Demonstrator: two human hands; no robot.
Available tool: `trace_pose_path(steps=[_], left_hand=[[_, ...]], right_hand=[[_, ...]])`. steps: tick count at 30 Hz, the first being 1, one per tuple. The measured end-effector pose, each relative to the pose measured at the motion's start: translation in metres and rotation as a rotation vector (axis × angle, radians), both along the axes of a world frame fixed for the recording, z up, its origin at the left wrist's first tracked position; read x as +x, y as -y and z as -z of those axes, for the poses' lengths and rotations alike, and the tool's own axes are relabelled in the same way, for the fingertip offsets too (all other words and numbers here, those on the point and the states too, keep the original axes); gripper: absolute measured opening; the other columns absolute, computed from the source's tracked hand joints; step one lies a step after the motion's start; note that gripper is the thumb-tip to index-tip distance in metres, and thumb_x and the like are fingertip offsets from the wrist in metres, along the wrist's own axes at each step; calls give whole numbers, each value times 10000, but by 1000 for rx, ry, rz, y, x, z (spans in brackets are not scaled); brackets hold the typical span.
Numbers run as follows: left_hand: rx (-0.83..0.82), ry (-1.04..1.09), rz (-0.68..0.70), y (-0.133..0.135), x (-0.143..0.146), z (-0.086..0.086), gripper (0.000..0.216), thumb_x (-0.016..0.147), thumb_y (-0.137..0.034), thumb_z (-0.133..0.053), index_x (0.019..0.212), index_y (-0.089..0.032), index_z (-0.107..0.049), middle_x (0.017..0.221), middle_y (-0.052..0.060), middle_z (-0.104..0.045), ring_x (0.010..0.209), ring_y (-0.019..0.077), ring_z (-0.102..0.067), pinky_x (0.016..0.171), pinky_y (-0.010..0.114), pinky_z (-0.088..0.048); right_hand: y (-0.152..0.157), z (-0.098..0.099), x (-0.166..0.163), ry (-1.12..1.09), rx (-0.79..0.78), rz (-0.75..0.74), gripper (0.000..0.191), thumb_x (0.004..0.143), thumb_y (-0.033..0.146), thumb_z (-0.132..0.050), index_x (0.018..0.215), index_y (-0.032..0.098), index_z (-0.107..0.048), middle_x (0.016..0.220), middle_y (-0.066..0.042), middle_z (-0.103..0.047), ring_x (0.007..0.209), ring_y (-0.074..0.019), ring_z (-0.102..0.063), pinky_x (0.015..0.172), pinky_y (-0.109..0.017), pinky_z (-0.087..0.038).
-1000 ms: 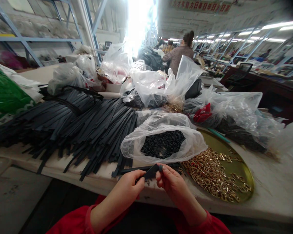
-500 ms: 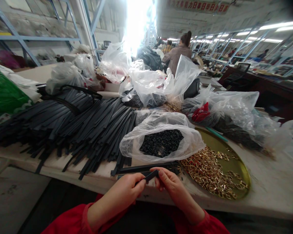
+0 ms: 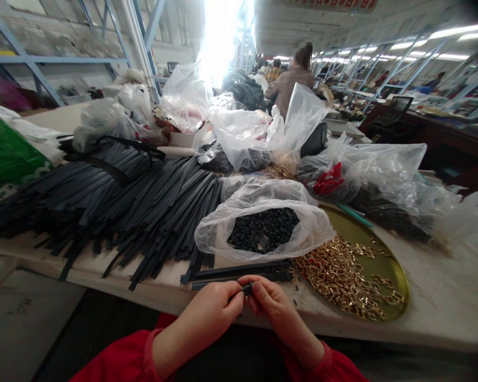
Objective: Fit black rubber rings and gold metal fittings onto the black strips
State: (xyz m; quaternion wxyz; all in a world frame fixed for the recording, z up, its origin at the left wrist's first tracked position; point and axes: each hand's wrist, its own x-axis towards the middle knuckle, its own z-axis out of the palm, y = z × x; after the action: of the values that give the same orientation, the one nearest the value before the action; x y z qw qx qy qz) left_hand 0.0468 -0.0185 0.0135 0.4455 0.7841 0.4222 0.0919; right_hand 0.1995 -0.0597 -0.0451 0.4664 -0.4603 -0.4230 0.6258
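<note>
Close together at the table's front edge, my left hand (image 3: 217,303) and my right hand (image 3: 269,298) both pinch a black strap (image 3: 247,288). Only a short bit of it shows between the fingertips; the rest is hidden by my hands. Just beyond them lie a few finished-looking black straps (image 3: 239,271) along the table edge. Behind these sits an open clear plastic bag (image 3: 211,233) full of small black loops (image 3: 265,229). To the right, a round gold tray (image 3: 394,276) carries a heap of gold metal buckles (image 3: 338,276).
A large pile of long black strips (image 3: 159,212) covers the table's left side. Clear plastic bags (image 3: 242,130) crowd the back, and more bagged goods (image 3: 390,185) lie at right. A green bag (image 3: 8,148) stands far left. Beyond the table a person (image 3: 289,87) faces away.
My hands have drawn closer together, and less of the black strap shows between them. The view has shifted slightly.
</note>
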Motion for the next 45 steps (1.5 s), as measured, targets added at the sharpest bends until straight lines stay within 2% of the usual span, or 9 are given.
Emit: trace_pose_path(steps=[6,13,18,21,25,29,32,38,45], left_hand=[[26,-13,18,6,6,9,270,842,-247,-371,814,-175,-629,801,41,-668,723,170,-588,639,226,-370],[-298,-12,0,6,-1,4,269,828,-364,-377,841,-172,-564,577,-28,-547,482,116,-495,444,185,-345],[-312,92,-52,9,4,22,489,831,-384,-364,1269,-166,-355,594,-28,-545,545,137,-503,522,206,-399],[-280,118,-9,6,6,29,499,833,-419,-368,1271,-182,-364,803,27,-614,745,173,-557,689,238,-431],[-253,114,14,-3,4,25,333,845,-429,-334,951,-205,-558,881,26,-611,857,196,-546,770,245,-408],[-217,47,-6,-6,9,20,322,849,-389,-292,827,-186,-541,763,12,-576,742,181,-536,678,238,-403],[-182,44,-14,-4,16,19,306,839,-364,-284,779,-182,-522,734,7,-551,726,176,-523,663,236,-392],[-202,27,-34,-1,14,15,288,826,-375,-308,755,-185,-512,704,-6,-533,691,163,-508,626,226,-378],[-207,220,-81,-2,25,4,249,835,-375,-379,862,-164,-509,627,-43,-483,576,118,-460,539,203,-356]], right_hand=[[7,-3,6,374,218,-85,280,853,368,-467,1042,214,-605,758,-16,-594,609,-120,-502,585,-247,-380],[8,-8,8,87,-11,15,244,750,406,-606,777,174,-535,633,39,-507,543,-82,-450,493,-193,-339],[11,-3,-8,-130,-126,72,318,705,456,-635,740,180,-481,573,67,-470,469,-59,-409,460,-178,-315],[15,1,-6,-93,-125,3,300,736,463,-597,776,183,-496,571,59,-483,477,-75,-428,471,-192,-332],[9,-2,43,634,120,113,212,794,394,-543,766,185,-560,676,5,-544,620,-133,-490,572,-239,-360],[-14,-2,104,1480,130,358,136,837,216,-455,786,174,-574,777,-61,-587,715,-178,-534,652,-275,-347],[-29,1,123,1588,115,360,102,792,155,-488,776,153,-589,778,-94,-599,709,-203,-545,641,-297,-328],[-23,-11,125,1480,128,393,173,824,204,-430,732,157,-569,729,-82,-594,691,-202,-542,628,-301,-345],[-3,-36,58,145,-91,274,201,703,354,-604,680,177,-510,540,40,-519,465,-86,-412,478,-221,-318]])
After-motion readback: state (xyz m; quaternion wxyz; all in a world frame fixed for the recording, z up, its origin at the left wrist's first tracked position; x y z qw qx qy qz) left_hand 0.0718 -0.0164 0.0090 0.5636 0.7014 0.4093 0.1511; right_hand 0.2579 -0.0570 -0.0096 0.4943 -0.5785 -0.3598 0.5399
